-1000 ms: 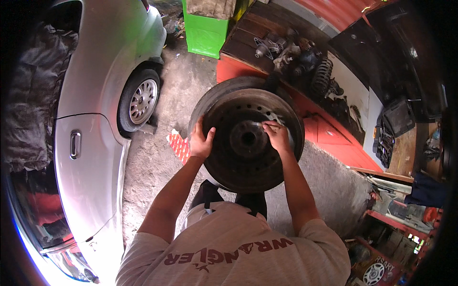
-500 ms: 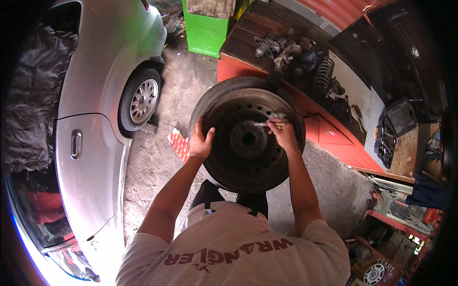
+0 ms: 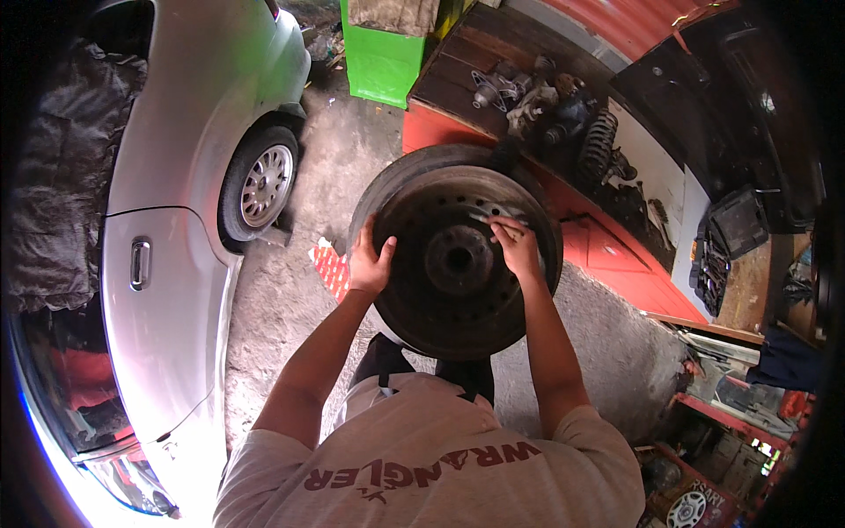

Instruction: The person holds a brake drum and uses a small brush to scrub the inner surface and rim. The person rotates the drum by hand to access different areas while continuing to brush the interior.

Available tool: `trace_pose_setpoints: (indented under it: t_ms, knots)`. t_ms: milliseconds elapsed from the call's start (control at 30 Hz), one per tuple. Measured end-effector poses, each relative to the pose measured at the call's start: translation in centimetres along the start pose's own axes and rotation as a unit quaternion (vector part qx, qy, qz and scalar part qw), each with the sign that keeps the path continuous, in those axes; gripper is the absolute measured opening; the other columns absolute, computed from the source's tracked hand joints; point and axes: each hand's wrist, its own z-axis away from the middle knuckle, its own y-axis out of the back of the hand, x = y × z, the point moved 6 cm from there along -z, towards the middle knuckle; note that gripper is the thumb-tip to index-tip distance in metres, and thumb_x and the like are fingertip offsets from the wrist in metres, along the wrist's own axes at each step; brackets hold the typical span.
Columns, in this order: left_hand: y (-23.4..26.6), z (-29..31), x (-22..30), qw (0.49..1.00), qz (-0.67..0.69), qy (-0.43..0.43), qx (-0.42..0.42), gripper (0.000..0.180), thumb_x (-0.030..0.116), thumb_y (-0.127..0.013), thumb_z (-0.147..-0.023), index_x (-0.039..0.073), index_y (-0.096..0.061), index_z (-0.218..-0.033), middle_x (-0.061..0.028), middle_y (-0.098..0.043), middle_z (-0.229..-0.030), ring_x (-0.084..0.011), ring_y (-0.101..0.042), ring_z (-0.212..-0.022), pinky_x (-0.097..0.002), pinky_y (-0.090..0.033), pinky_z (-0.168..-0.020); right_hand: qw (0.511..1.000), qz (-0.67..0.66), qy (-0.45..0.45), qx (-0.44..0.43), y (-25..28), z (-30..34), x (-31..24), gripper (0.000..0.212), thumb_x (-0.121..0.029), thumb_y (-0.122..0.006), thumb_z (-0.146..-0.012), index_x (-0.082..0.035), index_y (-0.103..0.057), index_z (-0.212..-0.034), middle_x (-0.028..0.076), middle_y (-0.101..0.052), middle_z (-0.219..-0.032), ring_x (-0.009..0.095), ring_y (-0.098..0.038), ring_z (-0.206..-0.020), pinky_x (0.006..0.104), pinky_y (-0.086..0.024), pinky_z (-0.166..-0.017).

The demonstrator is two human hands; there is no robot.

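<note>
A dark, dirty steel wheel [image 3: 418,304] with a ring of small holes and an open centre is in front of my legs, its black tyre [image 3: 400,167] showing along the far side. My left hand [image 3: 370,266] holds its left edge, fingers along the side and thumb apart over the face. Above the right part of the wheel face, my right hand [image 3: 518,246] pinches a small paintbrush [image 3: 484,217]. The brush points left toward the ring of holes. It is slim and blurred, and the fingers partly hide its handle.
A silver car [image 3: 180,290] stands on the left. Ahead is a bright green box [image 3: 383,62]. Along the right runs a bench with a red front [image 3: 607,264], bearing a coil spring [image 3: 598,141], greasy parts and an open tool case [image 3: 726,238]. A red-and-white carton [image 3: 329,267] lies by the wheel.
My right hand has shifted slightly left and up with the paintbrush, whose tip is now nearer the upper holes. My left hand stays on the wheel's edge.
</note>
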Motion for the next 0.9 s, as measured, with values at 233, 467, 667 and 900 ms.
trace_pose_setpoints:
  t_ms: [233,467,667,900]
  knots:
    - [-0.2,-0.2,0.2,1.000,0.016,-0.025,-0.002,0.065,0.044,-0.054,-0.095,0.003,-0.038,-0.144,-0.0251,-0.049,-0.139,-0.0416,-0.045,-0.130,-0.0462,-0.036,-0.109,0.987,0.160,0.002,-0.016,-1.8,-2.1,1.5,0.019,-0.018,-0.066,-0.094,-0.007,-0.071,-0.108,0.004,-0.074,-0.096,0.014,-0.068,-0.076,0.0287,-0.053,-0.070]
    - [0.2,0.0,0.2,1.000,0.012,-0.022,0.004,0.065,0.045,-0.051,-0.096,0.001,-0.040,-0.143,-0.0261,-0.050,-0.137,-0.0423,-0.045,-0.129,-0.0471,-0.035,-0.108,0.999,0.022,-0.002,-0.044,-0.1,-0.7,0.7,0.021,-0.019,-0.064,-0.095,-0.007,-0.071,-0.110,0.005,-0.074,-0.099,0.013,-0.068,-0.075,0.0287,-0.053,-0.065]
    - [-0.3,0.0,0.1,1.000,0.013,-0.022,0.007,0.065,0.044,-0.052,-0.096,0.001,-0.040,-0.143,-0.0260,-0.050,-0.138,-0.0424,-0.045,-0.129,-0.0466,-0.036,-0.108,0.996,0.074,-0.034,-0.038,-1.7,-2.0,1.9,0.020,-0.021,-0.065,-0.094,-0.008,-0.071,-0.108,0.006,-0.074,-0.097,0.013,-0.065,-0.070,0.0286,-0.051,-0.064]
    - [0.2,0.0,0.5,1.000,-0.003,-0.011,0.007,0.064,0.044,-0.053,-0.096,0.002,-0.040,-0.143,-0.0252,-0.050,-0.138,-0.0417,-0.047,-0.128,-0.0464,-0.037,-0.107,0.997,-0.024,-0.006,-0.069,0.3,-0.2,0.1,0.021,-0.018,-0.065,-0.095,-0.002,-0.070,-0.107,0.006,-0.073,-0.095,0.012,-0.066,-0.071,0.0277,-0.051,-0.062]
